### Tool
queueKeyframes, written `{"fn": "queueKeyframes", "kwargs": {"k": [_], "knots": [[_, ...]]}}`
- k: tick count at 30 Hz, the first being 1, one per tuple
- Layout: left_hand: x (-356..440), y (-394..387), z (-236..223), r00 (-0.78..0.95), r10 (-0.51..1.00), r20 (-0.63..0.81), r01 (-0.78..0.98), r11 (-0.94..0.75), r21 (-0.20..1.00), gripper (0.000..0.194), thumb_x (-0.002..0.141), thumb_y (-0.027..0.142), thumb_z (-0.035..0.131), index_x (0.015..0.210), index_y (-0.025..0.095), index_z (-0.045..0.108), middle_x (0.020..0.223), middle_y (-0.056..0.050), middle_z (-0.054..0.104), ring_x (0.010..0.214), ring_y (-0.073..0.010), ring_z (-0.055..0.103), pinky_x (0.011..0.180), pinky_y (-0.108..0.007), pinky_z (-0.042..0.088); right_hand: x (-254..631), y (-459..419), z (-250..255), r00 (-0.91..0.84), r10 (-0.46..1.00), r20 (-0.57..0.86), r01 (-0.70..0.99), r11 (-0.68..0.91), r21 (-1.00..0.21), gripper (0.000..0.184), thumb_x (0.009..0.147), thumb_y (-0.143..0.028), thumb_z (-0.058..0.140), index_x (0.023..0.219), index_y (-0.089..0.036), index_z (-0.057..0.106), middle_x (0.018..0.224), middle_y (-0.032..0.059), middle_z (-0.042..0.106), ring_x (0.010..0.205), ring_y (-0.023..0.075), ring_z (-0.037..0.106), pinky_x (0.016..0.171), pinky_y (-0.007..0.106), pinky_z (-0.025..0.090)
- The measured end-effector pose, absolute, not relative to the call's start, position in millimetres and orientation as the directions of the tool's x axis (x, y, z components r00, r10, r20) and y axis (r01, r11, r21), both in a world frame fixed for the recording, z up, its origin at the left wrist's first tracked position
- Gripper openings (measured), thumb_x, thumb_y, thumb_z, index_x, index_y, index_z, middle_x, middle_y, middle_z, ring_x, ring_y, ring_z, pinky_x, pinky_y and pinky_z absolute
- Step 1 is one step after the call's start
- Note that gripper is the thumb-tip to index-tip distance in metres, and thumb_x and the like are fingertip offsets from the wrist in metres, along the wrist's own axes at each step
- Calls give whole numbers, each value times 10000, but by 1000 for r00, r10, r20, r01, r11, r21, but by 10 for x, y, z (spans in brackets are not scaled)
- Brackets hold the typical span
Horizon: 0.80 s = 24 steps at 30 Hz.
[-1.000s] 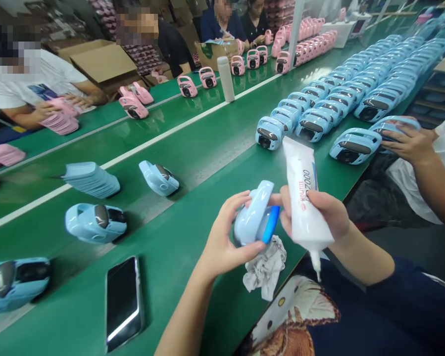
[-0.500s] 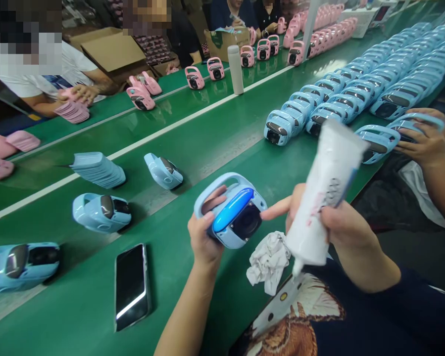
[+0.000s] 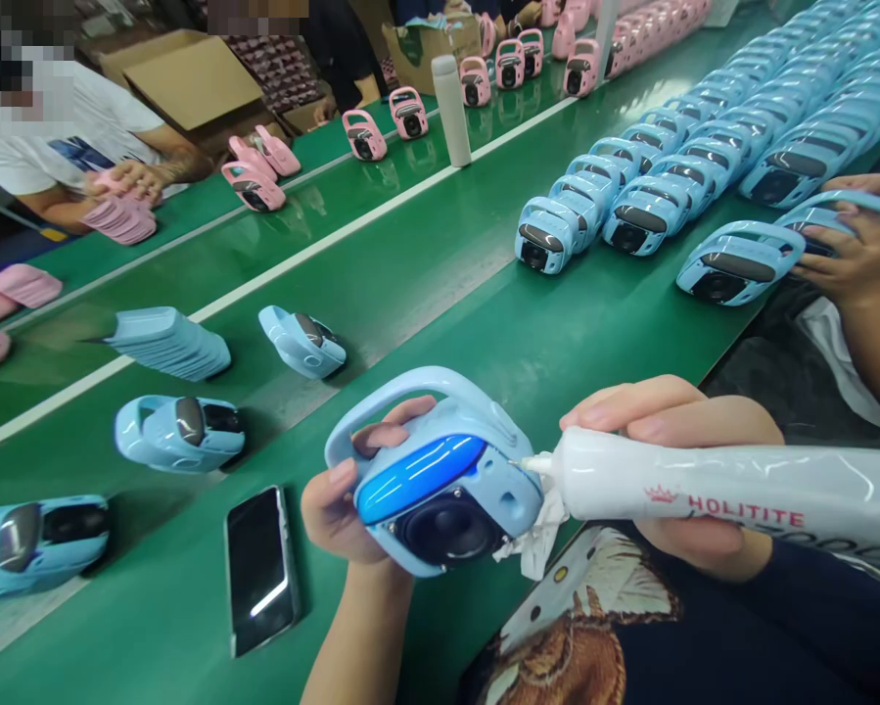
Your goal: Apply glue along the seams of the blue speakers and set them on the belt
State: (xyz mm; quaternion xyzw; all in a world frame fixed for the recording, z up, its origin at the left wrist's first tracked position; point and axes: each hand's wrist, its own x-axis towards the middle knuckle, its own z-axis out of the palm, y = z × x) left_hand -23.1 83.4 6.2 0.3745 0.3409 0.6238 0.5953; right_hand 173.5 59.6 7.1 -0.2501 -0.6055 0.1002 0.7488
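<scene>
Right now a light-blue handled speaker (image 3: 484, 460) is up in the air over the near edge of the green belt (image 3: 410, 323), not resting on anything. The person's left hand (image 3: 337, 499) holds it snugly from behind, with fingers (image 3: 392, 436) showing through the handle loop. The right hand (image 3: 667, 416) is closed around a white tube of glue (image 3: 711, 485), held nearly level. Its thin nozzle (image 3: 534, 463) is touching, or almost touching, a seam at the speaker's upper corner. I can't make out any bead of glue along that seam from here. A bright blue strip (image 3: 419, 478) sits in place above the round speaker cone (image 3: 446, 529), so that much looks fitted, while the seam looks like the part being worked on.

A crumpled white rag (image 3: 538, 543) is bunched just under the speaker, and a phone (image 3: 259, 568) lies face up to the left. Further out are loose blue speakers (image 3: 179, 434) and a stack of blue parts (image 3: 167, 343). Long rows of blue speakers (image 3: 630, 215) fill the belt beyond, though I can't tell which are glued. At the right, a co-worker's hand (image 3: 851, 259) grips another speaker (image 3: 740, 262).
</scene>
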Motion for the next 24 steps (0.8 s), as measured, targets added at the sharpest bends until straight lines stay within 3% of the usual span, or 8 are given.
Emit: {"fn": "queueKeyframes", "kwargs": {"k": [2, 4, 8, 10, 13, 19, 22, 24], "knots": [[-249, 813, 90, 9, 997, 73, -493, -59, 868, 275, 746, 428, 538, 710, 258, 751, 881, -74, 764, 869, -342, 688, 676, -483, 588, 1699, 627, 92, 292, 341, 894, 67, 925, -375, 351, 952, -331, 556, 1113, -37, 662, 870, 45, 586, 818, 192, 677, 562, 305, 629], [-270, 795, 100, 56, 996, 72, -521, -32, 853, 283, 747, 429, 537, 741, 259, 763, 959, -83, 763, 837, -336, 687, 662, -487, 584, 1680, 652, 112, 275, 346, 897, 15, 931, -364, 349, 951, -289, 552, 1111, 2, 657, 894, 63, 586, 848, 208, 678, 575, 322, 632], [-289, 773, 101, 71, 995, 70, -553, -19, 833, 294, 749, 431, 533, 741, 251, 765, 964, -92, 759, 820, -323, 684, 659, -483, 583, 1664, 665, 139, 290, 349, 891, 4, 931, -366, 352, 952, -300, 542, 1113, -6, 651, 879, 56, 582, 830, 197, 681, 573, 300, 635], [-289, 767, 102, 63, 996, 63, -543, -19, 840, 293, 748, 442, 539, 733, 250, 760, 956, -90, 759, 827, -324, 683, 662, -478, 583, 1667, 630, 141, 294, 351, 889, 69, 920, -386, 317, 954, -341, 533, 1073, -81, 670, 874, 38, 600, 822, 184, 692, 563, 266, 632], [-290, 762, 96, 59, 997, 49, -529, -10, 849, 290, 741, 453, 547, 719, 248, 750, 950, -86, 757, 827, -322, 680, 664, -471, 580, 1697, 506, 120, 226, 441, 869, 222, 845, -487, 287, 916, -454, 551, 862, -202, 678, 920, 7, 661, 925, 212, 707, 595, 255, 627], [-249, 771, 98, 26, 999, 26, -583, -6, 813, 337, 723, 467, 536, 693, 213, 756, 919, -99, 758, 807, -306, 694, 669, -442, 582, 1730, 271, 81, 245, 445, 862, 263, 825, -500, 506, 841, -581, 486, 537, -182, 550, 948, -69, 719, 1095, 255, 661, 542, 212, 531], [-182, 793, 171, 7, 999, -47, -628, 41, 777, 315, 670, 447, 569, 644, 193, 753, 882, -110, 762, 719, -298, 699, 612, -432, 581, 1710, 277, 155, 287, 452, 845, 197, 835, -513, 548, 865, -571, 415, 508, -165, 504, 891, -115, 723, 995, 213, 694, 491, 209, 466], [-140, 815, 227, -28, 993, -116, -662, 68, 746, 301, 643, 440, 579, 608, 190, 743, 853, -105, 763, 668, -282, 694, 583, -421, 579, 1723, 295, 216, 333, 530, 780, 135, 792, -595, 502, 898, -521, 412, 557, -163, 503, 854, -132, 710, 813, 152, 718, 496, 225, 475]]}}
